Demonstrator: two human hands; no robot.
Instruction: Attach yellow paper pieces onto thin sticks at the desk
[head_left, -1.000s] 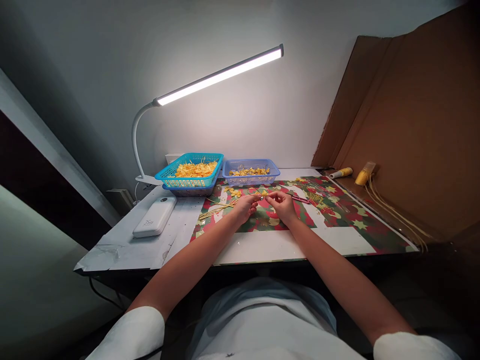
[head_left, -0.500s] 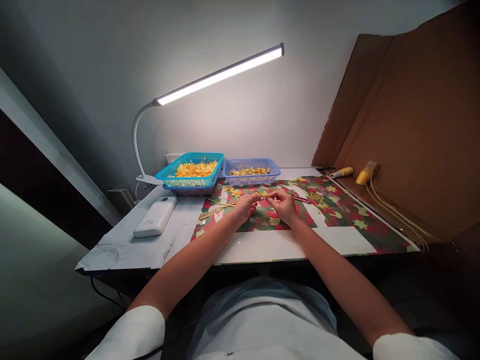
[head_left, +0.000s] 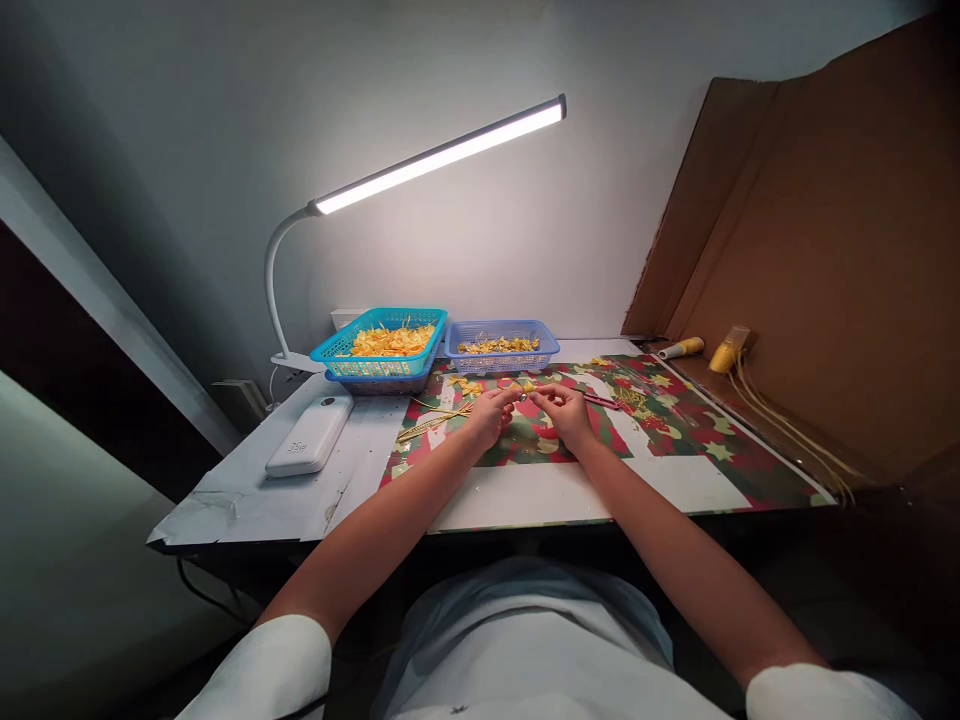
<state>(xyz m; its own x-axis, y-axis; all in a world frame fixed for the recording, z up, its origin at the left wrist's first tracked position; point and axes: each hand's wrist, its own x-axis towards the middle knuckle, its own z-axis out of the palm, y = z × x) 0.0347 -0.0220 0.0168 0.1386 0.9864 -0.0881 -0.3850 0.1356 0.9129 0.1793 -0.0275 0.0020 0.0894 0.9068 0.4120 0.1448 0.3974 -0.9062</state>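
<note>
My left hand [head_left: 495, 414] and my right hand [head_left: 564, 412] meet over the patterned mat, both with fingers pinched. Between their fingertips is a small yellow ribbon bow [head_left: 529, 387], its fine details too small to make out. More yellow bows [head_left: 466, 385] lie just beyond my left hand. Thin gold cords [head_left: 431, 427] rest on the mat to the left of that hand. A pinkish-red slim tool [head_left: 602, 401] lies right of my right hand, near a scatter of short gold cord pieces [head_left: 631, 398].
A turquoise basket [head_left: 321, 358] of yellow ribbon pieces is stacked on a blue one; a periwinkle basket [head_left: 553, 345] holds gold bows. A white power bank [head_left: 311, 437] lies left, under a lit lamp [head_left: 442, 157]. Cardboard [head_left: 817, 260] stands right, beside yellow cord spools [head_left: 726, 352].
Both hands stay together around the yellow bow, with only tiny finger shifts. The whole view dips slightly from head motion.
</note>
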